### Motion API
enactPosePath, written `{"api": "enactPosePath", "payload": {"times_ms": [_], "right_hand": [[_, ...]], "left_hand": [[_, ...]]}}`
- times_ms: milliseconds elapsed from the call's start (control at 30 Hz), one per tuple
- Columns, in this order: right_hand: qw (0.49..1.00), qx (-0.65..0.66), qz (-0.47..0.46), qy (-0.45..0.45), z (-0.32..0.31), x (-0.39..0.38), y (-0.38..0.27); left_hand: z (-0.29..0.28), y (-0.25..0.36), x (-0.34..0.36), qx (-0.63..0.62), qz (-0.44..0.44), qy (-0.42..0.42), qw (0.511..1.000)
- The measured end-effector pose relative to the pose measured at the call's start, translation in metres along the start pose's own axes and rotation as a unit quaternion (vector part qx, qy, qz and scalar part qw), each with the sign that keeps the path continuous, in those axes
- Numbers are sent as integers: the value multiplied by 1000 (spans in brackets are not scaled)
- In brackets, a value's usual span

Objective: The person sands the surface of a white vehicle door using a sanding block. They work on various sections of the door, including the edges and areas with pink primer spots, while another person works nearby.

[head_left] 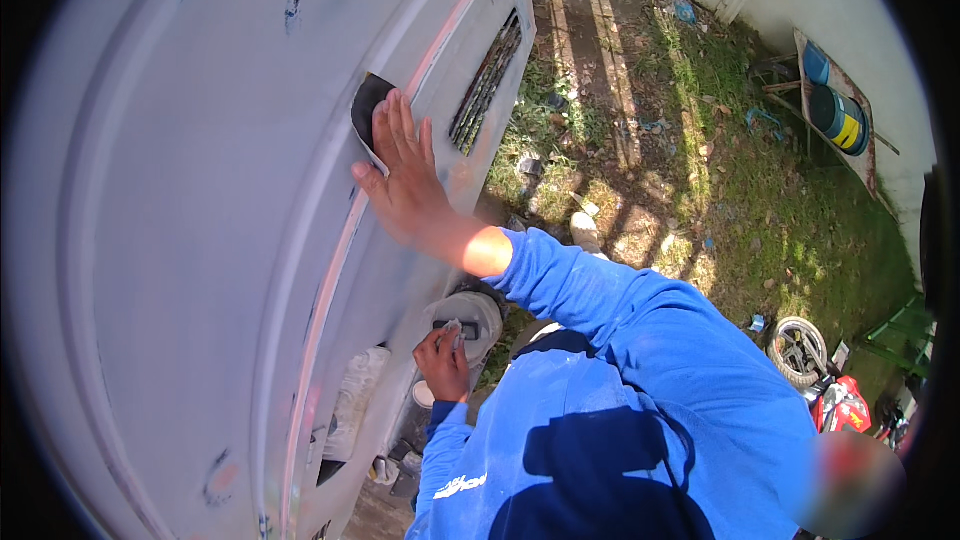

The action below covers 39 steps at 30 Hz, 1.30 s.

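My right hand lies nearly flat against a large grey panel, which looks like a vehicle's side in primer. Under its fingers is a dark, curled sheet of sandpaper, whose edge lifts off the panel. A reddish stripe runs along the panel beside the hand. Lower down, my left hand is closed around a small crumpled greyish piece of unclear kind. That hand is at the near side of a whitish bucket, with a dark object partly visible there.
A slatted vent sits in the panel to the right of my right hand. Grass and dirt spread to the right. Against the white wall stands a wheelbarrow with a dark, yellow-banded bucket. A wheel is at the lower right.
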State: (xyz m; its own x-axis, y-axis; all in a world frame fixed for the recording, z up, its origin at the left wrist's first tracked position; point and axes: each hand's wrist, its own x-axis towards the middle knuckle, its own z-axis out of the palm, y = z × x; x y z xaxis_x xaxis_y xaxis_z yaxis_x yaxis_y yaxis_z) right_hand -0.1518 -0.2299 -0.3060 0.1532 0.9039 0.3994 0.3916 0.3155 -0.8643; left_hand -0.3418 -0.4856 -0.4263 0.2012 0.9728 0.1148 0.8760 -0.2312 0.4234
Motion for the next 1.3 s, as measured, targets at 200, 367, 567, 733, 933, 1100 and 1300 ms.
{"api": "enactPosePath", "payload": {"times_ms": [200,367,567,733,933,1100,1300], "right_hand": [[981,96,111,130,-69,110,28],[995,54,54,-59,17,-37,-51],[969,165,141,121,-73,105,32],[971,186,112,103,-16,37,11],[945,172,183,210,-105,184,112],[957,179,151,170,-87,155,100],[967,121,176,138,-154,221,140]], "left_hand": [[-15,8,1,-4,22,0,1000],[-14,8,11,-8,18,-10,1000],[-17,6,3,-9,-1,-10,1000],[-7,12,4,-29,1,-27,999],[-10,19,0,-34,-10,-34,999],[-6,31,4,-43,-49,-41,997],[8,57,34,-67,-78,-53,993]]}}
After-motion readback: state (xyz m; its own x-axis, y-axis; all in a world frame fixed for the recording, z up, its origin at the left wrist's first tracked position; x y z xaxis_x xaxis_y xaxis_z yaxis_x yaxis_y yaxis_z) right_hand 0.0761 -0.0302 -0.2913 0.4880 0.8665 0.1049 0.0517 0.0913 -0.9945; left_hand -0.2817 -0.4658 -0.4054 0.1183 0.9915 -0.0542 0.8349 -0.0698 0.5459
